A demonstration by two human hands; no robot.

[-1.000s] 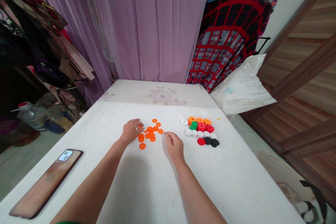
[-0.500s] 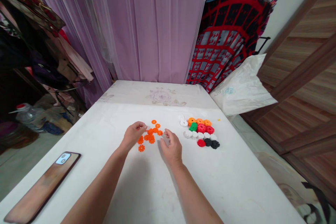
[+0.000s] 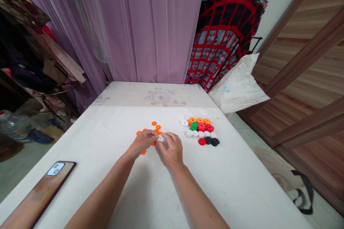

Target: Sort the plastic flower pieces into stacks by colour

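Note:
Both hands meet over the middle of the white table. A small white flower-shaped piece (image 3: 160,138) is between their fingertips. My left hand (image 3: 146,141) is closed in a pinch on its left side. The fingers of my right hand (image 3: 171,146) are pressed together at its right side. Beneath and around the hands lie several orange flower-shaped pieces (image 3: 154,123), partly hidden by the fingers. To the right are rows of pieces: orange (image 3: 199,120), a green stack (image 3: 194,126), red (image 3: 201,127), white (image 3: 201,134) and black (image 3: 215,142).
A phone (image 3: 40,195) lies on the near left of the white table (image 3: 231,182). A white bag (image 3: 236,86) stands beyond the right edge. A purple curtain (image 3: 153,25) hangs behind, with clothes (image 3: 27,61) at the left.
My hands have come together over the orange pieces, and a white piece now shows between them. The view has shifted slightly to the right.

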